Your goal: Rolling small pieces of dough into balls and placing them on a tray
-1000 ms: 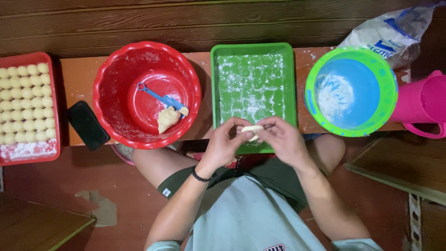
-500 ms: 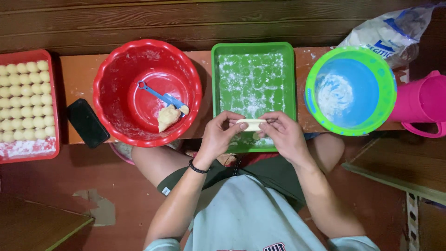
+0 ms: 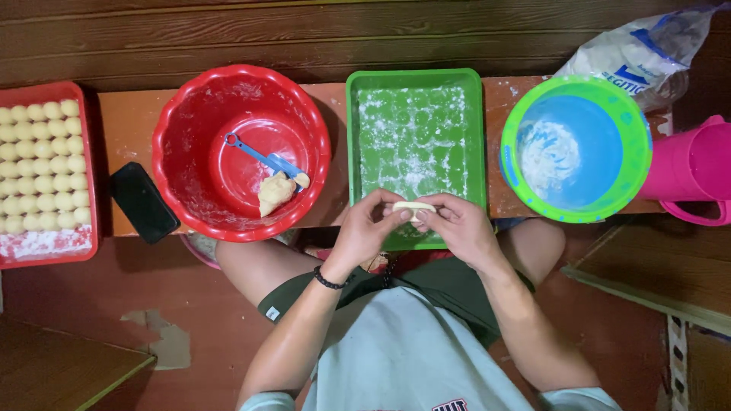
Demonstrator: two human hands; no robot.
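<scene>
Head view, looking straight down. The left hand (image 3: 365,228) and the right hand (image 3: 457,228) meet at the near edge of the green tray (image 3: 415,84), and between them they hold a small pale piece of dough (image 3: 413,207). The fingers (image 3: 396,215) of the left hand pinch its left end, and those of the right hand pinch its right end, so both hands are closed on the same piece. The dough sits just over the tray's near rim, above the person's lap.

The green tray rests on the counter (image 3: 133,122) and its floor is dusted with white flour. Just left of the tray stands a red bowl (image 3: 183,114) holding a lump of dough (image 3: 274,192) and a blue spoon (image 3: 263,158) that touches the lump. Further left of the tray, past the bowl, lies a black phone (image 3: 143,202) at the counter's near edge, and beyond it a red tray (image 3: 46,251) filled with rows of pale dough balls (image 3: 38,167). Just right of the green tray stands a green-rimmed blue bowl (image 3: 636,152) with some flour in it. Further right is a pink jug (image 3: 697,171), and behind the blue bowl a plastic bag (image 3: 632,53).
</scene>
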